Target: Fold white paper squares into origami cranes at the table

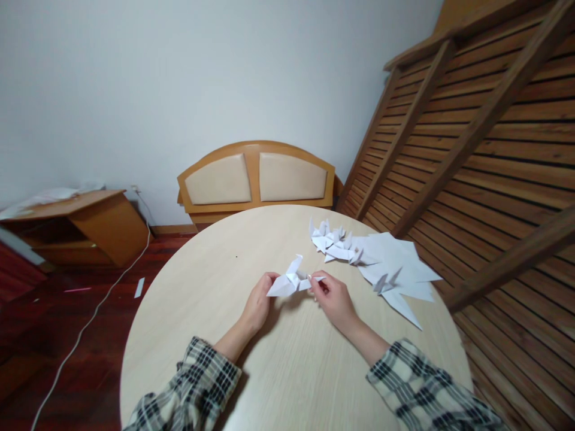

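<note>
A white folded paper crane [293,279] is held between my two hands, just above the round table [193,311]. My left hand [262,299] grips its left wing from below and behind, the fingers partly hidden by the paper. With thumb and fingertips, my right hand [331,296] pinches the narrow right end. The crane's neck points up and away, its tip bent over. Beyond my right hand, several finished white paper cranes [335,239] sit in a cluster, and another crane [387,281] rests on loose paper sheets [399,254].
A slatted wooden frame [485,161] leans along the table's right side. Behind the table stands a padded headboard [291,176]. To the left are a low wooden cabinet [108,227], a white cable [96,311] and a paper strip [139,287] on the dark red floor.
</note>
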Available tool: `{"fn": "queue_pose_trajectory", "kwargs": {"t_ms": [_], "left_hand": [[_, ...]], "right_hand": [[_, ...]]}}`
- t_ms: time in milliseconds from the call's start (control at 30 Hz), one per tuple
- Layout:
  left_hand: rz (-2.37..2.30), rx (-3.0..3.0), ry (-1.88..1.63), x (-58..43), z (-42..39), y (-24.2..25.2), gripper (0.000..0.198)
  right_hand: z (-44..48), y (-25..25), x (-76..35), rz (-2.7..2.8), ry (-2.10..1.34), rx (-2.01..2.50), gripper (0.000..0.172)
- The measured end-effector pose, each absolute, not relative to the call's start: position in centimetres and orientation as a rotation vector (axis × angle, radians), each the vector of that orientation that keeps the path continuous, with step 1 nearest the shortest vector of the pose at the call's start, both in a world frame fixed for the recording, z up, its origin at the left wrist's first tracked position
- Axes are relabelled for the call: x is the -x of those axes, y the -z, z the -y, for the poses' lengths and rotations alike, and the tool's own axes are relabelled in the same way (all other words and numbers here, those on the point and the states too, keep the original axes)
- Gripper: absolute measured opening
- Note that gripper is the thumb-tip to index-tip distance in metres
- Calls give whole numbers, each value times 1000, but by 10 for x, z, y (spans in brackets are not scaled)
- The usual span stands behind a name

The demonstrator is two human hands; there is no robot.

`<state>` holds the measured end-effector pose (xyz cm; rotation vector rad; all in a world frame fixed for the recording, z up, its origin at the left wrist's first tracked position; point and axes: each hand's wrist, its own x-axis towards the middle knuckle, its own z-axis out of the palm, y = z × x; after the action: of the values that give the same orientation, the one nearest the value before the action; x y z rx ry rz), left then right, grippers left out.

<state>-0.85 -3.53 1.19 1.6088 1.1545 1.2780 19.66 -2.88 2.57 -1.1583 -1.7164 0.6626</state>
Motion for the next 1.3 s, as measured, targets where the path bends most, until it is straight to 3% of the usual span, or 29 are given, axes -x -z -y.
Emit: {"fn": "queue_pose_trajectory", "kwargs": {"t_ms": [167,267,400,567,967,1300], "left_hand": [[-1124,-1382,-1326,8,30,-10,48],[-1078,-1389,-1338,9,29,-10,39],[-1043,-1479,-1295,8,32,-13,46],[-981,-1555,-1224,6,40,-27,38],[-972,-1495,-1195,13,33,-11,52],[-816,-1375,-1161,6,45,-36,36]], "right_hand": [[27,-19,-194,1612,-791,1106,32],[25,-14,-190,1551,-884,1059,35],[25,-13,-187,1488,-957,1038,36],[27,-15,-187,1469,-1009,1034,37],[32,-11,-183,1513,-1141,983,28],[29,-6,-184,1564,-1139,995,33]]}}
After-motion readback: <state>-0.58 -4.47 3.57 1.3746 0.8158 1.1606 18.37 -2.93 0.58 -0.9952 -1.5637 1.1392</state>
